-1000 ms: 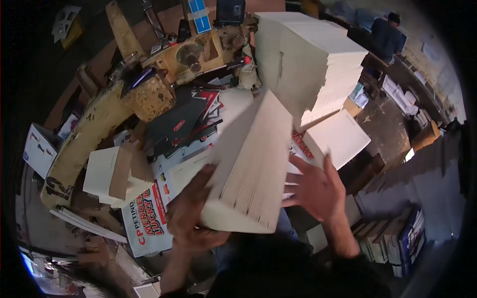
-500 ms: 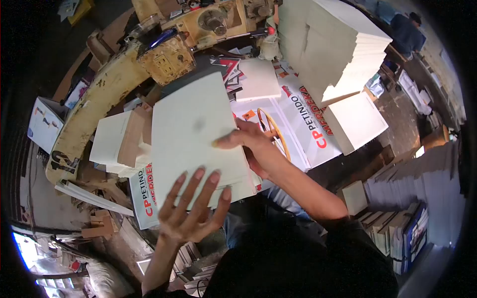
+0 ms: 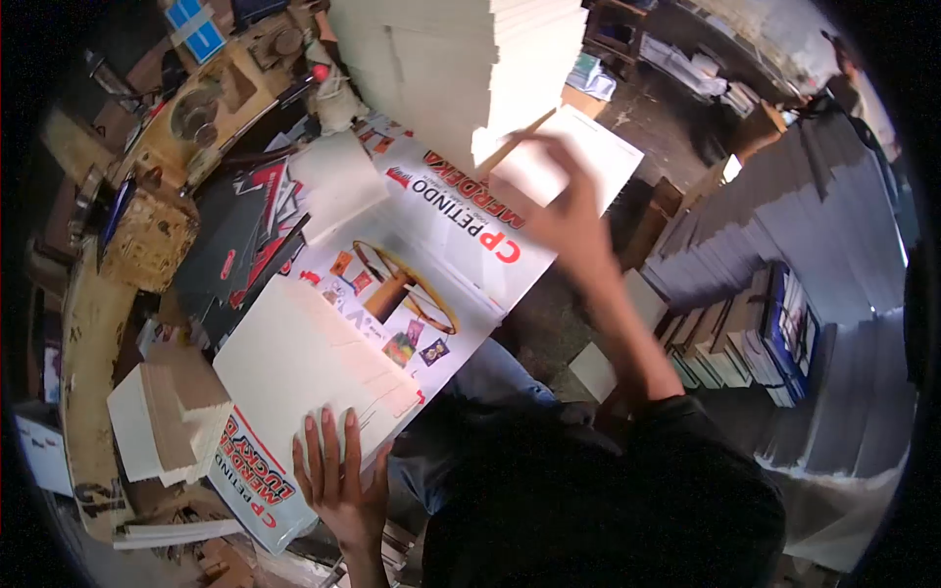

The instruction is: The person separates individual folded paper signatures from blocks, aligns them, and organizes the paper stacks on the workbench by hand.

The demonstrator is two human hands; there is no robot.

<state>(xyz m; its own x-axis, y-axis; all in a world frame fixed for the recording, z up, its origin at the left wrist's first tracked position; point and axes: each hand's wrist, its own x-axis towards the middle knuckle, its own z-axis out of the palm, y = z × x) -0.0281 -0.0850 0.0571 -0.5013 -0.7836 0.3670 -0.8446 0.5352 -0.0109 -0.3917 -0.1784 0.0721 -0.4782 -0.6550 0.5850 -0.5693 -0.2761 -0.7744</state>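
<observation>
My left hand lies with fingers spread on the near edge of a block of cream paper sheets. The block rests on a printed poster sheet with red and black lettering. A pinkish strip runs along the block's right side. My right hand is smeared by motion over a low pile of white paper on the right. Its fingers are too blurred to show whether they hold anything.
A tall stack of paper stands behind the poster sheet. Worn yellowish machine parts line the left side. A small paper pile sits at the left. Bundled books and grey paper stacks fill the right.
My right hand has left the cream sheets and moved right to the low white pile. The sheets now lie lower on the poster sheet, under my left hand. The view has turned right.
</observation>
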